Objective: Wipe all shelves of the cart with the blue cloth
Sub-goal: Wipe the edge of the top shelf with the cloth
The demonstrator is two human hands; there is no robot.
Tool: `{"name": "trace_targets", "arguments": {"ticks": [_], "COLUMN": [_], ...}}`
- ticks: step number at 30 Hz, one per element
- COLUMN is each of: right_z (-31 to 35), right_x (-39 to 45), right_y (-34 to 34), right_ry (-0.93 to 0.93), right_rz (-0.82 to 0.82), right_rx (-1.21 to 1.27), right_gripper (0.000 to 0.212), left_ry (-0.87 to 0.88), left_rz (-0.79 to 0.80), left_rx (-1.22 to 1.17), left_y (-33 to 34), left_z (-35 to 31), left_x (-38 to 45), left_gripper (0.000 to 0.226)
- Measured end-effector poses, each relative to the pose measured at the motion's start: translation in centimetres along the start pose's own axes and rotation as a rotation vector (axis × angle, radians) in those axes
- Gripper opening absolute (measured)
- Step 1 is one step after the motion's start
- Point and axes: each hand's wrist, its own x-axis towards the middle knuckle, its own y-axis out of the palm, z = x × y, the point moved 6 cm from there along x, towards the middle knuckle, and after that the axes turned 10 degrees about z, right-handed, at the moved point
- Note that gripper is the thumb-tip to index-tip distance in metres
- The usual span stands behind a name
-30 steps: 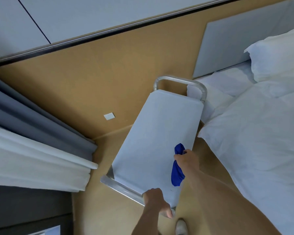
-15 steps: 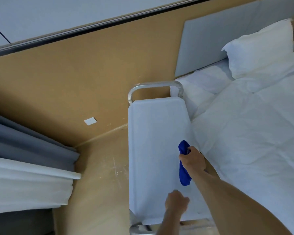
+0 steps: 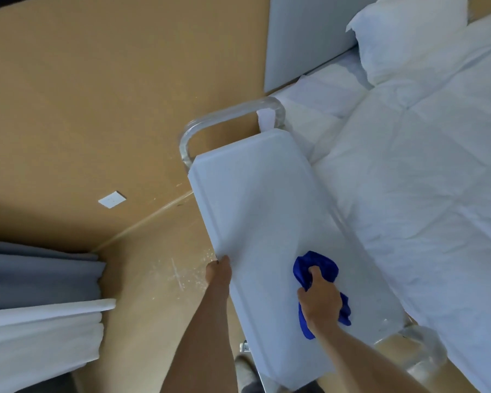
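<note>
The cart's pale grey top shelf [image 3: 255, 205] runs from the middle of the view down toward me, with a metal handle [image 3: 230, 117] at its far end. The blue cloth [image 3: 318, 265] lies bunched on the near right part of that shelf. My right hand [image 3: 321, 304] presses on the cloth and grips it. My left hand [image 3: 219, 270] holds the shelf's left edge. The lower shelves are hidden under the top one.
A bed with a white duvet [image 3: 425, 194] and pillow [image 3: 403, 32] lies tight against the cart's right side. Grey and white curtains [image 3: 40, 293] hang at the left. A tan wall with a white socket plate [image 3: 111, 199] stands behind, above tan floor.
My left hand has moved from the cart's near end to its left edge. My right hand has brought the cloth flat onto the top shelf. The view has shifted closer.
</note>
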Motion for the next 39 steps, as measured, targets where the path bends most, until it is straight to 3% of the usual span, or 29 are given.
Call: {"name": "trace_targets", "arguments": {"ticks": [9, 14, 21, 29, 34, 39], "right_z": [0.9, 3.1, 6.9, 14.6, 18.1, 17.8], "right_x": [-0.5, -1.6, -3.0, -2.6, -3.5, -3.6], "right_y": [2.7, 4.3, 5.8, 7.0, 8.0, 8.8], "right_ry": [-0.082, -0.138, -0.272, -0.491, -0.448, -0.346], "right_rz": [-0.059, -0.073, -0.037, 0.072, 0.073, -0.014], "right_rx": [-0.117, -0.111, -0.168, -0.331, -0.259, -0.227], "right_gripper": [0.047, 0.047, 0.046, 0.047, 0.040, 0.047], "left_ry": [-0.042, -0.102, -0.128, -0.171, -0.186, -0.166], "left_rz": [0.124, 0.081, 0.023, -0.005, 0.008, 0.049], "left_rx": [-0.188, -0.252, -0.430, -0.450, -0.550, -0.638], "left_y": [-0.6, -3.7, -8.5, -12.3, -13.4, -12.4], "left_z": [2.5, 6.8, 9.6, 12.8, 13.0, 10.4], "left_x": [1.6, 4.2, -1.2, -2.7, -2.9, -1.4], "left_gripper": [0.034, 0.040, 0.018, 0.027, 0.028, 0.028]}}
